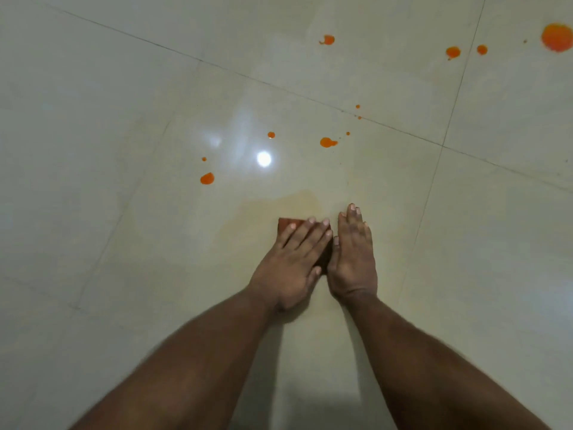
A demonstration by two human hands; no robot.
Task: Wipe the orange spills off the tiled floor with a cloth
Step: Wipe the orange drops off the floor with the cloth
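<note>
Two bare forearms reach in from the bottom edge toward the middle of the tiled floor [124, 88], pale and glossy, with dark grout lines crossing it and a bright lamp reflection [264, 158] ahead of the hands.

Orange spills lie beyond the hands: a drop [207, 178] to the front left with a tiny speck above it, a small dot [271, 135], a blot with a tail [327, 142] and a few specks near the grout line. Farther off sit one splash [328, 40], two round drops [453, 52] and a large patch [557, 37] at the right edge. A faint yellowish smear [279, 206] stains the tile just ahead of the hands. Nothing lies between the hands and the nearest drops.

The left hand [291, 265] lies flat on a folded reddish-brown cloth [286, 224], fingers [310, 234] stretched out and slightly spread, pressing it to the floor rather than clutching it; only a corner and an edge of the cloth show. The right hand [353, 259] rests palm down on the bare tile just beside it, fingers extended and together, grasping nothing.
</note>
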